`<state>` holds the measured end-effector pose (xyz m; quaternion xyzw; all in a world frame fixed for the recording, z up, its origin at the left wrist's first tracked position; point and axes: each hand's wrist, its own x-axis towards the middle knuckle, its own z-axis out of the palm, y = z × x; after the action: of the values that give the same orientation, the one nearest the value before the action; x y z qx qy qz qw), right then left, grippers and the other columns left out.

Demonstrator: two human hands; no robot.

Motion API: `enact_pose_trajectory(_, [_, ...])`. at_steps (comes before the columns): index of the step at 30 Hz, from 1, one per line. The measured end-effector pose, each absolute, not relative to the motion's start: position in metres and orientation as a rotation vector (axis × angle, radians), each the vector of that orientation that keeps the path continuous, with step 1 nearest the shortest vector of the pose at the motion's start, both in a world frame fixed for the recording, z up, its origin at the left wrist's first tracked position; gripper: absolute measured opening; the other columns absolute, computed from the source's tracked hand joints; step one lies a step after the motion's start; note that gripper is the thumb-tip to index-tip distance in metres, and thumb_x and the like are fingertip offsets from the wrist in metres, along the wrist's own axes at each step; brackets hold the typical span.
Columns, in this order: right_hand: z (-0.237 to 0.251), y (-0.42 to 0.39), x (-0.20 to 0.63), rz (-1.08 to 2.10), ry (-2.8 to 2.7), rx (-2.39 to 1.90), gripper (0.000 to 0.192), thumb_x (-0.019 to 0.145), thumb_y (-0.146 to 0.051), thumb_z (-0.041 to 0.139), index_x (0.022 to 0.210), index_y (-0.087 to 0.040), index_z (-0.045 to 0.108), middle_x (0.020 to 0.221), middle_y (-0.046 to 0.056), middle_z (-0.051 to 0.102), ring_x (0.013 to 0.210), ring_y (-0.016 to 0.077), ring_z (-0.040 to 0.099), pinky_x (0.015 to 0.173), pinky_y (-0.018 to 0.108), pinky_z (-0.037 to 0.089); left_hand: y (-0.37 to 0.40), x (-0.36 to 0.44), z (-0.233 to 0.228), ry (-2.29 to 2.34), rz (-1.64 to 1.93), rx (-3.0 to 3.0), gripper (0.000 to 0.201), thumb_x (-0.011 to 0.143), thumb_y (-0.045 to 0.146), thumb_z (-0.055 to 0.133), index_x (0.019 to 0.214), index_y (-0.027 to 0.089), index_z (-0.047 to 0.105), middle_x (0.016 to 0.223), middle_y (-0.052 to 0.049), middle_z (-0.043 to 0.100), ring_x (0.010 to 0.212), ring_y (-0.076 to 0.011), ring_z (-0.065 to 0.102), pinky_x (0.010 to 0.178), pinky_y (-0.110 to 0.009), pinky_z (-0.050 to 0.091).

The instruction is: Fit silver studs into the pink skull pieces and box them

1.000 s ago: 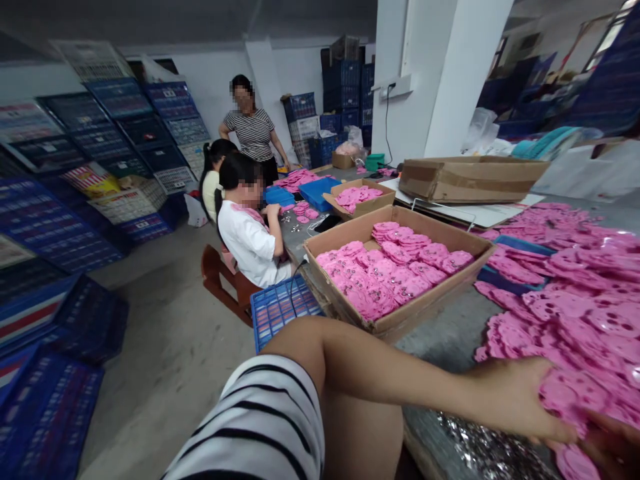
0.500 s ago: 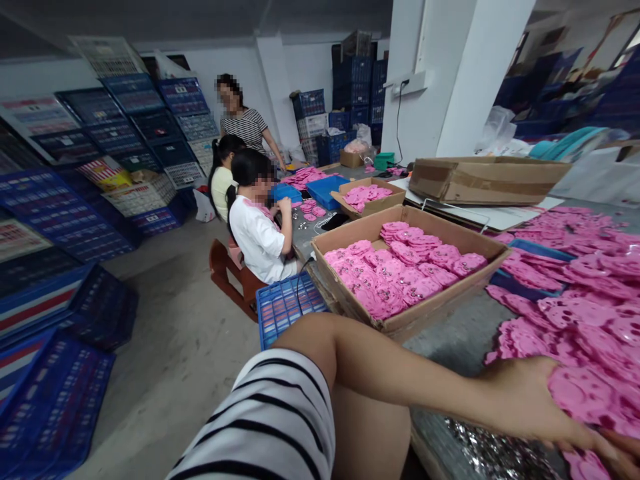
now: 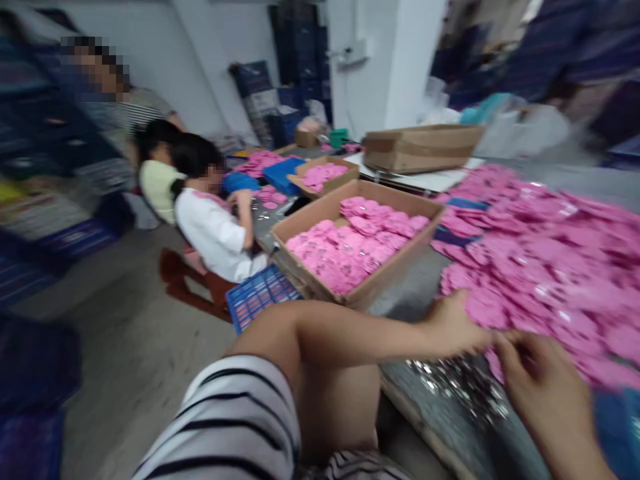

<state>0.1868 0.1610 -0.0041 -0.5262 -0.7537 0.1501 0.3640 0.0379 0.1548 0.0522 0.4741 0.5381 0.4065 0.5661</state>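
Note:
Over the table's near edge, my left hand [image 3: 457, 327] is closed on a flat pink cut-out piece [image 3: 483, 308], with pink showing above and below its fingers. My right hand [image 3: 543, 373] meets its fingertips with thumb and fingers pinched together; blur hides what, if anything, is between them. Below both hands lies a heap of small shiny metal parts [image 3: 463, 387]. A large spread pile of similar pink pieces [image 3: 560, 260] covers the table beyond and to the right.
A cardboard box [image 3: 353, 303] filled with pink pieces stands left of the pile. Behind it are a smaller carton [image 3: 345, 163], a blue tray [image 3: 283, 175] and a long carton [image 3: 425, 150]. Two people sit at the table's left side; another stands behind. A blue crate [image 3: 263, 293] is beside my arm.
The view has swung right and down, blurring the scene. My right hand, mostly out of frame before, now shows fully beside the left, which still has the pink piece.

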Motion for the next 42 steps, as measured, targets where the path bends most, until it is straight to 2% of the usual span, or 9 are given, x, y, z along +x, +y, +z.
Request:
enact_pose_trajectory(4, [0.022,0.154,0.169,0.457,-1.779,-1.289,0.025,0.084,-0.046,0.049,0.067,-0.028,0.045,0.075,0.008,0.057,0.077,0.0268,0.055,0.072,0.044,0.047,0.151,0.039,0.058,1.223,0.948,1.000,0.043,0.067,0.010,0.063,0.107,0.015,0.047,0.059,0.009,0.051,0.047,-0.0081,0.049,0.047,-0.021,0.042])
enact_pose_trajectory(6, [0.025,0.157,0.174,0.604,-1.725,-1.269,0.025,0.086,-0.043,0.048,0.067,-0.026,0.046,0.079,0.006,0.057,0.081,0.0240,0.056,0.075,0.041,0.048,0.152,0.037,0.060,1.103,0.943,0.956,0.044,0.064,0.007,0.059,0.104,0.017,0.044,0.065,0.007,0.055,0.049,-0.0083,0.053,0.046,-0.020,0.043])
enact_pose_trajectory(10, [0.032,0.155,0.192,0.812,-1.647,-1.207,0.022,0.086,-0.039,0.053,0.070,-0.024,0.051,0.101,0.008,0.057,0.100,0.0231,0.056,0.085,0.039,0.050,0.151,0.033,0.061,0.884,0.869,0.964,0.043,0.059,0.010,0.051,0.101,0.017,0.042,0.077,0.001,0.062,0.052,-0.0113,0.059,0.042,-0.020,0.041])
enact_pose_trajectory(13, [0.042,0.150,0.199,0.805,-1.727,-1.160,0.021,0.088,-0.033,0.053,0.070,-0.023,0.053,0.108,0.009,0.055,0.114,0.0246,0.052,0.097,0.043,0.046,0.148,0.030,0.063,0.794,0.830,0.973,0.049,0.061,0.013,0.047,0.110,0.015,0.044,0.081,-0.003,0.064,0.052,-0.0124,0.060,0.042,-0.021,0.040])
enact_pose_trajectory(17, [0.053,0.147,0.198,0.717,-1.883,-1.148,0.019,0.090,-0.029,0.053,0.072,-0.023,0.056,0.119,0.009,0.054,0.123,0.0264,0.047,0.103,0.049,0.043,0.148,0.028,0.064,0.739,0.789,0.963,0.057,0.064,0.014,0.045,0.121,0.014,0.042,0.082,-0.005,0.065,0.052,-0.0136,0.060,0.041,-0.022,0.041])
enact_pose_trajectory(23, [0.058,0.148,0.199,0.646,-2.040,-1.131,0.017,0.090,-0.026,0.053,0.074,-0.022,0.055,0.134,0.009,0.050,0.129,0.0279,0.044,0.109,0.053,0.037,0.148,0.026,0.063,0.711,0.758,0.982,0.053,0.068,0.014,0.044,0.121,0.011,0.041,0.075,-0.003,0.062,0.052,-0.0148,0.061,0.041,-0.022,0.042])
enact_pose_trajectory(29, [0.060,0.149,0.201,0.656,-2.155,-1.136,0.014,0.089,-0.025,0.053,0.076,-0.021,0.054,0.133,0.011,0.050,0.128,0.0301,0.044,0.108,0.055,0.035,0.148,0.026,0.063,0.699,0.744,0.981,0.051,0.068,0.013,0.043,0.119,0.012,0.040,0.070,-0.001,0.059,0.051,-0.0147,0.061,0.040,-0.022,0.042])
enact_pose_trajectory(36, [0.062,0.151,0.203,0.748,-2.200,-1.167,0.022,0.091,-0.029,0.051,0.072,-0.020,0.056,0.129,0.011,0.050,0.127,0.0285,0.044,0.107,0.050,0.037,0.149,0.025,0.061,0.679,0.715,0.997,0.053,0.067,0.015,0.043,0.120,0.012,0.038,0.070,-0.002,0.060,0.050,-0.0155,0.061,0.039,-0.022,0.042])
enact_pose_trajectory(42, [0.065,0.153,0.203,0.839,-2.220,-1.147,0.019,0.090,-0.029,0.052,0.073,-0.021,0.055,0.118,0.010,0.055,0.127,0.0280,0.044,0.106,0.049,0.038,0.148,0.025,0.060,0.700,0.692,1.015,0.053,0.066,0.015,0.044,0.119,0.013,0.038,0.070,-0.002,0.060,0.048,-0.0142,0.059,0.039,-0.022,0.042])
